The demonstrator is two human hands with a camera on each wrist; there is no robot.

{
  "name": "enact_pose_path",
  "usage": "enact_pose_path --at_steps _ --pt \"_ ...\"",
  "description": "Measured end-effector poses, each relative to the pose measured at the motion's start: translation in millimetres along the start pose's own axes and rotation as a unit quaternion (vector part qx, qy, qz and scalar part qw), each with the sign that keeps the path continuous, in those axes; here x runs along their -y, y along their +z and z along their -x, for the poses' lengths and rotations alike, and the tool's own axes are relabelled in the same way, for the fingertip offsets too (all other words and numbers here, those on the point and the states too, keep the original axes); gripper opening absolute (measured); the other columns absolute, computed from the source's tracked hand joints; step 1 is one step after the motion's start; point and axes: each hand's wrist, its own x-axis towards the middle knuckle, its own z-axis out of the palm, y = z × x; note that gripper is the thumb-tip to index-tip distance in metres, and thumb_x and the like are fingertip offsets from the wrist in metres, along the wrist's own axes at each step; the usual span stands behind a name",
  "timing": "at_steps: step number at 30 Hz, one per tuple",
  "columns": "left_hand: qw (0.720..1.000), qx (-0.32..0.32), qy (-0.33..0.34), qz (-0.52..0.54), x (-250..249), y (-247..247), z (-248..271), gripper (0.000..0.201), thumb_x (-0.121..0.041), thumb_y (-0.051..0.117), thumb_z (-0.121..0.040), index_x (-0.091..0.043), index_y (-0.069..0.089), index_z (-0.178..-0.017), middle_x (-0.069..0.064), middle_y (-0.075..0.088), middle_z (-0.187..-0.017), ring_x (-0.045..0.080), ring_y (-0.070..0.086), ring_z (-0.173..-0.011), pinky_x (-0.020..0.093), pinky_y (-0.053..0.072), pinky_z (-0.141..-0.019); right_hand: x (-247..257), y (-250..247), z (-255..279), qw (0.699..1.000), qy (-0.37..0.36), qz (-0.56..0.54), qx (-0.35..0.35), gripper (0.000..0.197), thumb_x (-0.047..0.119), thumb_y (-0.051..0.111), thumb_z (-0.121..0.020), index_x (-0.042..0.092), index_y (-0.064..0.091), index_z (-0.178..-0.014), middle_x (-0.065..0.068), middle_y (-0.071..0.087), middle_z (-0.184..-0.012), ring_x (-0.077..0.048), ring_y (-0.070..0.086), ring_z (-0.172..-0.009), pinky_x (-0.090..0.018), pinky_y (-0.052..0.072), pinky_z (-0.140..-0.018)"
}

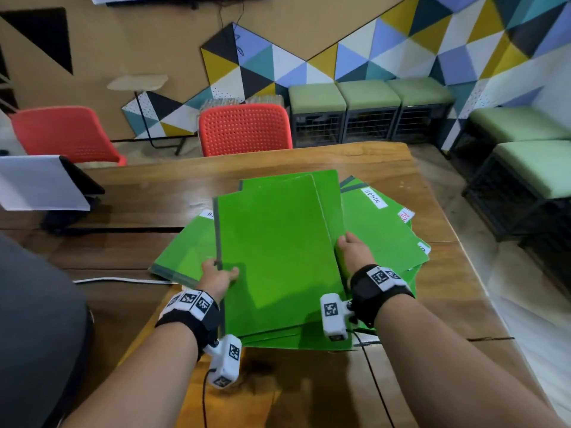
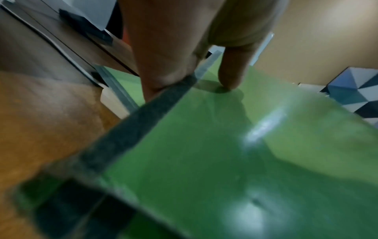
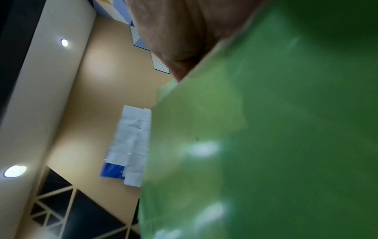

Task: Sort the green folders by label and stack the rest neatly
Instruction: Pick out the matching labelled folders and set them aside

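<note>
A bundle of plain green folders (image 1: 275,251) is lifted, tilted, above the wooden table (image 1: 154,196). My left hand (image 1: 217,274) grips its grey-spined left edge, thumb on top; the thumb (image 2: 231,71) presses the green cover (image 2: 225,153). My right hand (image 1: 350,253) grips the bundle's right edge, fingers hidden beneath; only green folder surface (image 3: 266,145) and part of the hand (image 3: 180,37) show in the right wrist view. Under the bundle lie more green folders: one at the left (image 1: 185,251) with a partly hidden white label, and several at the right (image 1: 380,230) with labels, one reading ADMIN (image 1: 374,197).
A dark stand with a white sheet (image 1: 43,183) sits at the table's left. Two red chairs (image 1: 244,128) stand behind the table, green-cushioned stools (image 1: 370,109) along the walls. A white cable (image 1: 117,280) runs across the table's left side.
</note>
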Motion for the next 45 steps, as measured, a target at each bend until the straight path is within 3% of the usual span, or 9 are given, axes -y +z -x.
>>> enact_pose_path --at_steps 5,12,20,23,26,29,36,41,45 --pt "0.997 0.024 -0.044 -0.052 14 2 -11 0.088 -0.021 0.071 -0.084 -0.004 0.017 -0.151 0.016 0.027 -0.156 0.036 0.029 -0.143 0.050 0.023 -0.118 -10 4 -9 0.999 -0.015 0.002 0.045 0.032 0.020 0.042 -0.099 0.009 0.058 -0.125 -0.008 0.064 -0.102 -0.034 0.060 -0.093 -0.043 0.051 -0.087" --pt "0.987 -0.051 -0.086 -0.129 10 -4 -46 0.076 -0.022 0.067 -0.087 0.001 0.025 -0.146 0.023 0.038 -0.147 0.041 0.043 -0.131 0.052 0.037 -0.109 -53 -1 -58 0.886 -0.018 0.463 0.038 0.053 0.039 0.055 -0.090 0.018 0.043 -0.137 -0.010 0.041 -0.145 -0.031 0.042 -0.130 -0.047 0.039 -0.107" --pt "0.974 -0.074 -0.132 -0.169 20 -20 -75 0.081 -0.019 0.066 -0.089 0.001 0.017 -0.149 0.022 0.030 -0.152 0.041 0.039 -0.135 0.050 0.034 -0.111 -64 55 -77 0.822 -0.067 0.561 0.073 0.095 0.063 0.060 -0.077 0.033 0.006 -0.149 -0.012 -0.004 -0.160 -0.040 0.004 -0.145 -0.063 0.014 -0.113" --pt "0.976 -0.070 -0.139 -0.151 26 -26 -76 0.084 -0.019 0.068 -0.086 -0.003 0.017 -0.150 0.021 0.032 -0.151 0.042 0.039 -0.134 0.055 0.034 -0.111 -71 60 -78 0.811 -0.064 0.574 0.090 0.084 0.047 0.056 -0.087 0.045 -0.004 -0.147 -0.017 -0.011 -0.158 -0.046 0.002 -0.143 -0.066 0.019 -0.109" --pt "0.973 -0.058 -0.145 -0.172 30 -27 -71 0.083 -0.019 0.066 -0.088 -0.003 0.015 -0.151 0.020 0.028 -0.153 0.040 0.037 -0.137 0.052 0.033 -0.112 -70 62 -71 0.799 -0.065 0.587 0.115 0.095 -0.002 0.042 -0.088 0.051 -0.016 -0.142 -0.019 -0.013 -0.157 -0.050 0.003 -0.142 -0.062 0.036 -0.103" --pt "0.965 -0.056 -0.146 -0.211 33 -27 -63 0.080 -0.023 0.066 -0.089 -0.001 0.019 -0.150 0.021 0.033 -0.151 0.040 0.041 -0.133 0.051 0.037 -0.109 -75 63 -57 0.776 -0.075 0.614 0.121 0.100 -0.009 0.038 -0.084 0.049 -0.022 -0.140 -0.025 -0.008 -0.156 -0.055 0.011 -0.139 -0.054 0.053 -0.088" --pt "0.970 -0.037 -0.139 -0.196 39 -34 -47 0.090 -0.020 0.071 -0.084 -0.001 0.015 -0.152 0.020 0.023 -0.156 0.039 0.032 -0.140 0.052 0.029 -0.115 -70 29 -20 0.743 -0.115 0.648 0.120 0.084 -0.002 0.033 -0.093 0.030 -0.024 -0.145 -0.032 0.010 -0.153 -0.053 0.033 -0.131 -0.057 0.051 -0.090" --pt "0.975 -0.037 -0.130 -0.175 44 -38 -39 0.074 -0.013 0.074 -0.082 0.006 0.035 -0.142 0.022 0.044 -0.143 0.040 0.048 -0.127 0.049 0.039 -0.108 -52 18 -3 0.747 -0.198 0.622 0.128 0.080 -0.002 0.039 -0.092 0.022 -0.011 -0.150 -0.028 0.050 -0.130 -0.027 0.066 -0.075 -0.039 0.060 -0.065" --pt "0.987 0.005 -0.134 -0.092 50 -37 -37 0.074 -0.032 0.063 -0.090 0.004 0.029 -0.146 0.023 0.038 -0.147 0.042 0.045 -0.129 0.052 0.039 -0.106 -50 23 26 0.746 -0.256 0.595 0.152 0.071 0.001 0.042 -0.092 0.016 0.004 -0.151 -0.017 0.057 -0.122 -0.026 0.065 -0.086 -0.038 0.059 -0.074"
